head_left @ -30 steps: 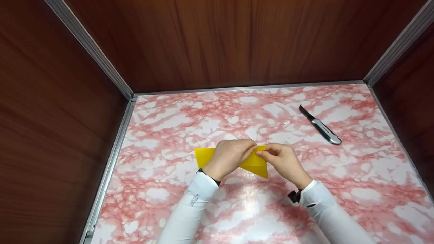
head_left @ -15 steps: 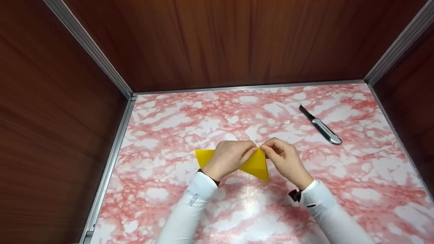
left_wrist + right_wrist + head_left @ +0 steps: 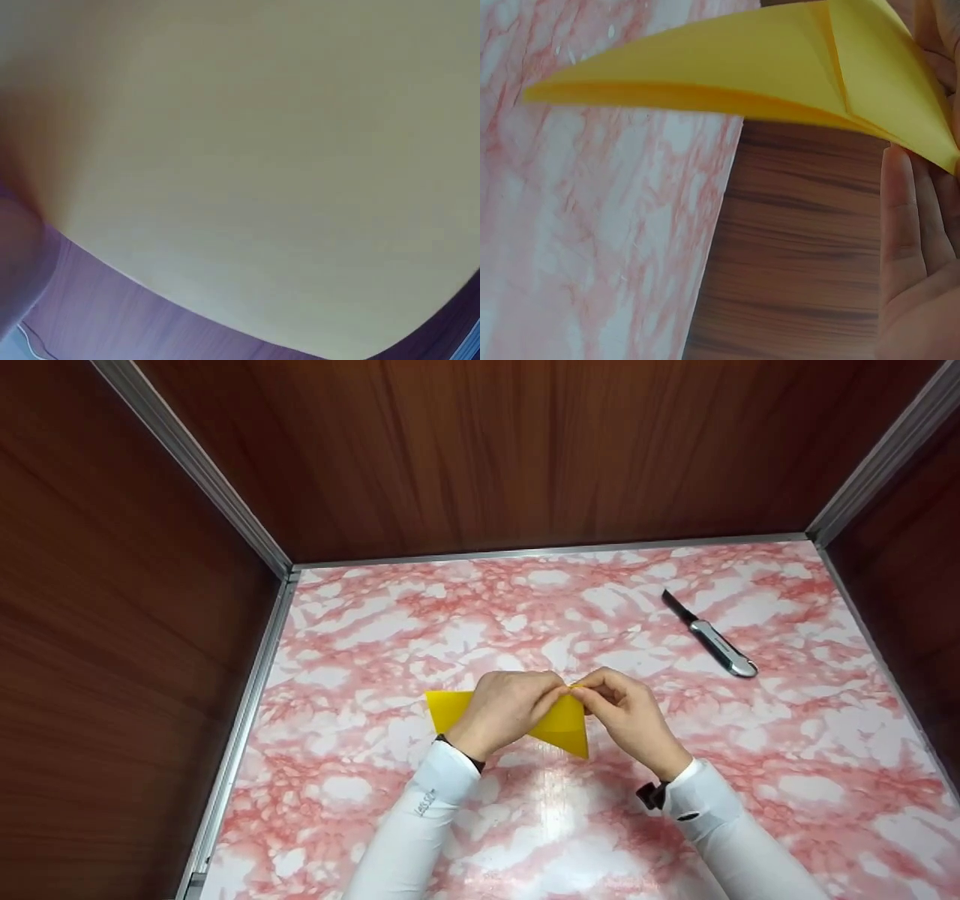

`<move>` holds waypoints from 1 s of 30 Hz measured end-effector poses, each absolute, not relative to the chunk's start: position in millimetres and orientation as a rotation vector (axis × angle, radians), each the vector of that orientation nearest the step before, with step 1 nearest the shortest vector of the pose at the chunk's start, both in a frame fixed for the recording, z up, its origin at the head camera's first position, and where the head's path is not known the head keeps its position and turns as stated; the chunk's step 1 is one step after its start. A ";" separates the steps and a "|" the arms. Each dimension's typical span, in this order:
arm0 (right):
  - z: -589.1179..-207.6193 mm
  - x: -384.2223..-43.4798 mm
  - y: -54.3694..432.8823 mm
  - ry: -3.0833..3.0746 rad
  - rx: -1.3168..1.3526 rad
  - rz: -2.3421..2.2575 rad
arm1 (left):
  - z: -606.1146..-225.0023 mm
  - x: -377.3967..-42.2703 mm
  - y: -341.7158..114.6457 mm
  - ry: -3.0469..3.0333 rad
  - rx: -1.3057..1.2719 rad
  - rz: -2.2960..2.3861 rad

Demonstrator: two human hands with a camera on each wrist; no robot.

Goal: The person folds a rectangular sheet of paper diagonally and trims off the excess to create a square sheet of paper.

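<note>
A folded sheet of yellow paper (image 3: 559, 727) is held up between both hands in the head view. My left hand (image 3: 506, 701) lies across its middle and grips the upper edge between thumb and fingers. At the top right corner my right hand (image 3: 626, 712) pinches the paper, its fingertips close beside the left ones. Seen from the right wrist, the yellow paper (image 3: 705, 71) shows stacked layers with a crease, and fingers (image 3: 904, 217) stand at the right edge. The sheet's yellow surface (image 3: 262, 165) fills most of the left wrist view.
A utility knife (image 3: 712, 641) with its dark blade out lies at the right rear of the pink-and-white marbled table (image 3: 375, 630). Dark wood panels (image 3: 487, 457) in metal framing (image 3: 247, 532) enclose the table at back and sides.
My right hand has shifted slightly left toward the left hand, its fingertips now at the paper's upper edge. The paper's lower right point dipped, then rose a little. The knife stays put.
</note>
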State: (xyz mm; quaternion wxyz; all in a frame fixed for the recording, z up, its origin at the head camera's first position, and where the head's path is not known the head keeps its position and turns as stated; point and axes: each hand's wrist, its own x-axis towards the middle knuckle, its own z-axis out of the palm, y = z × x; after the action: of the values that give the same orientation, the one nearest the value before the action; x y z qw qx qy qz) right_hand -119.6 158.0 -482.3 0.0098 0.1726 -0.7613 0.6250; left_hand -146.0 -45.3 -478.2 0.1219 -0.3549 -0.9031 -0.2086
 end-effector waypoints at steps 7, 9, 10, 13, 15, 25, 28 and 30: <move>-481.0 -119.5 163.5 -2.359 0.485 1.935 | -476.7 -146.6 -52.9 -2.665 -1.004 -0.598; -480.2 -119.7 166.2 -2.357 0.453 1.932 | -476.2 -147.0 -56.9 -2.672 -0.990 -0.583; -479.7 -119.9 167.4 -2.354 0.440 1.934 | -476.2 -147.2 -58.7 -2.675 -0.983 -0.578; -478.9 -120.8 170.4 -2.347 0.423 1.935 | -475.9 -147.5 -63.2 -2.689 -0.974 -0.578; -478.4 -121.2 171.8 -2.336 0.410 1.939 | -476.1 -147.7 -65.7 -2.697 -0.964 -0.586; -475.8 -122.1 176.9 -2.316 0.382 1.966 | -476.7 -148.6 -72.8 -2.669 -0.977 -0.635; -475.2 -122.5 178.7 -2.326 0.367 1.926 | -477.0 -148.5 -74.8 -2.668 -0.968 -0.637; -475.2 -122.8 179.7 -2.330 0.363 1.919 | -477.1 -148.6 -75.6 -2.668 -0.973 -0.638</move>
State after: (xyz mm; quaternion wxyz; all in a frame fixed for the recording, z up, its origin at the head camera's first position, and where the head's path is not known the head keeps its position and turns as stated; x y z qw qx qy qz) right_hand -122.8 179.7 -475.2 0.0506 0.1192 -0.7655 0.6303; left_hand -148.6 -75.6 -477.1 0.1155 -0.3320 -0.9105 -0.2177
